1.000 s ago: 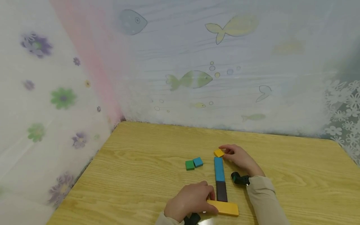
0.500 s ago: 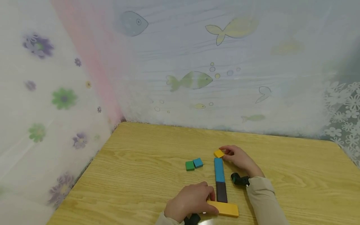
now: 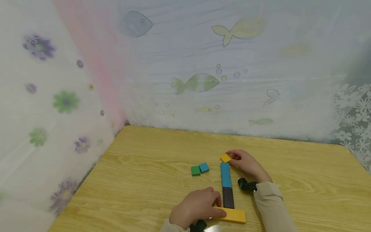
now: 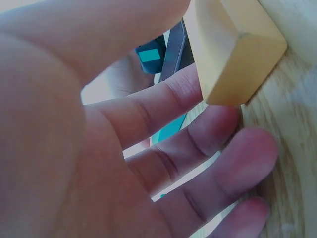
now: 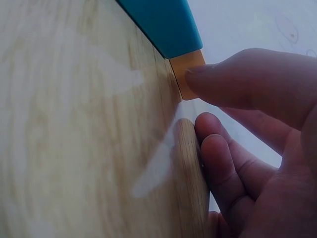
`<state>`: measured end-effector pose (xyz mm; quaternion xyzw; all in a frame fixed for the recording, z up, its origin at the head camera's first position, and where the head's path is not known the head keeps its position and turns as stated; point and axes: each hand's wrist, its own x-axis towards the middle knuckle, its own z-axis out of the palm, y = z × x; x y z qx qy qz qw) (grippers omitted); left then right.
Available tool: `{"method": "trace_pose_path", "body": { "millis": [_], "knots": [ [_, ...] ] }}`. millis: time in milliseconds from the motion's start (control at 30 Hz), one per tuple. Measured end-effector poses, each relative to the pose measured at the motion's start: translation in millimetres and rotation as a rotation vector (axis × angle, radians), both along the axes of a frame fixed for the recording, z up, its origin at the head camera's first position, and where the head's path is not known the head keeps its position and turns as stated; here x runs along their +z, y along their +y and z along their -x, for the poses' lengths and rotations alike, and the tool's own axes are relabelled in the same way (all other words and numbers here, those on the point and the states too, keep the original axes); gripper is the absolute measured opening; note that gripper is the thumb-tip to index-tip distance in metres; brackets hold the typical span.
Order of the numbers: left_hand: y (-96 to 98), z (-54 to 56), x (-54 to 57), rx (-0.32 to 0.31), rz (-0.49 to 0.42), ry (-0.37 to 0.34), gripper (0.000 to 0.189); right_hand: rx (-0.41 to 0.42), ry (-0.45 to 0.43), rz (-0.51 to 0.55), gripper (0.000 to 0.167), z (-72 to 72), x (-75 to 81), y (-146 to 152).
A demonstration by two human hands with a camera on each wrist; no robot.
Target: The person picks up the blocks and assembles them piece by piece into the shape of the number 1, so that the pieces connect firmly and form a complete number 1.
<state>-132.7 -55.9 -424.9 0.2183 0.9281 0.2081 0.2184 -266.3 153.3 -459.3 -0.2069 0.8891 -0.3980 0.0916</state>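
My left hand point(image 3: 197, 206) pinches the left end of a long yellow block point(image 3: 236, 216) between thumb and forefinger; the left wrist view has that block's end point(image 4: 237, 59) close up, the other fingers curled beside it. From its far side a dark block point(image 3: 228, 197) and then a blue block point(image 3: 225, 175) run away in a line. At the blue block's far end, a small yellow block point(image 3: 224, 158) sits turned at an angle, pinched by my right hand point(image 3: 246, 163). In the right wrist view the thumb presses the small yellow block point(image 5: 184, 67) against the blue one's end.
Left of the line, a small green block point(image 3: 195, 170) and a small blue block point(image 3: 204, 167) lie corner to corner on the wooden table point(image 3: 139, 180). Printed fabric point(image 3: 185, 58) hangs behind the table and along its left side. Each wrist wears a black camera point(image 3: 247, 184).
My left thumb has slid slightly up over the top of the long yellow block. The right hand and the blocks stay in place.
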Motion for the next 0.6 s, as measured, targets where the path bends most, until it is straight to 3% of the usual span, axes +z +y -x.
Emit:
{"method": "trace_pose_path", "body": {
  "millis": [433, 600],
  "knots": [
    [-1.2, 1.6, -1.8, 0.068, -0.095, 0.039, 0.016, -0.001, 0.006, 0.003, 0.035, 0.2, 0.2, 0.4],
    [-2.4, 3.1, -5.3, 0.132, -0.108, 0.067, 0.016, -0.009, 0.003, 0.005, 0.035, -0.6, -2.4, 0.4]
  ]
}}
